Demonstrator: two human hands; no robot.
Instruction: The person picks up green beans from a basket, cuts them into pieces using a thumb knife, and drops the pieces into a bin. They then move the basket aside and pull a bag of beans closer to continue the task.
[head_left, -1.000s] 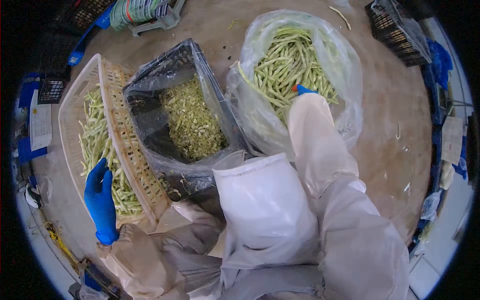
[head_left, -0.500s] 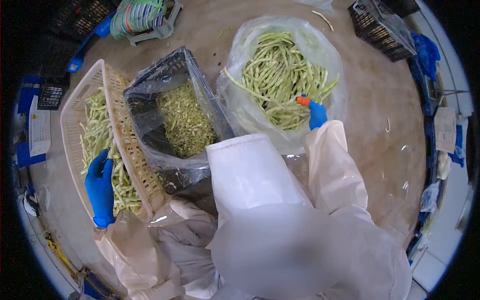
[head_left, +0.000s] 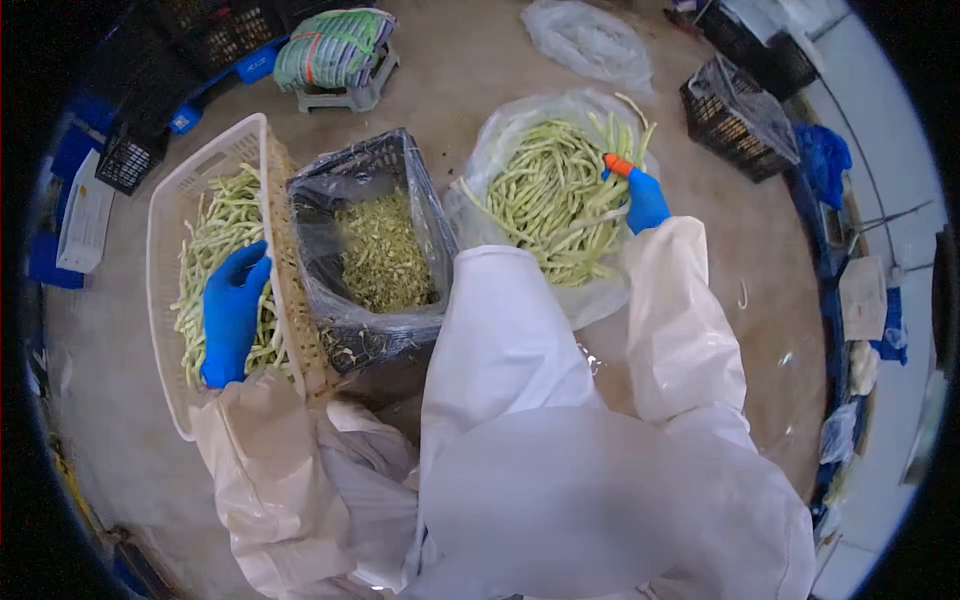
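My left hand (head_left: 230, 318), in a blue glove, lies over long green beans (head_left: 222, 222) in a cream plastic basket (head_left: 158, 290). Its fingers are slightly curved, with a gap between thumb and fingers, and no bean shows in them. My right hand (head_left: 646, 200), also blue-gloved, is at the right side of a clear plastic bag (head_left: 590, 305) full of green beans (head_left: 550, 190). An orange sleeve (head_left: 619, 165) covers one of its digits. The right fingers are closed around some beans (head_left: 632, 130) whose ends stick up past them; the palm side is hidden.
Between basket and bag stands a black crate (head_left: 400, 150) lined with plastic, holding chopped green trimmings (head_left: 385, 250). A stool with a striped cushion (head_left: 335, 50) is behind. Further off are a crumpled clear bag (head_left: 590, 40) and a black crate (head_left: 738, 120). One stray bean (head_left: 742, 294) lies on the floor.
The view has shifted. My left hand has moved further up the basket, its fingers closer together. My right hand has risen along the bag's edge, and the beans at it now point upward.
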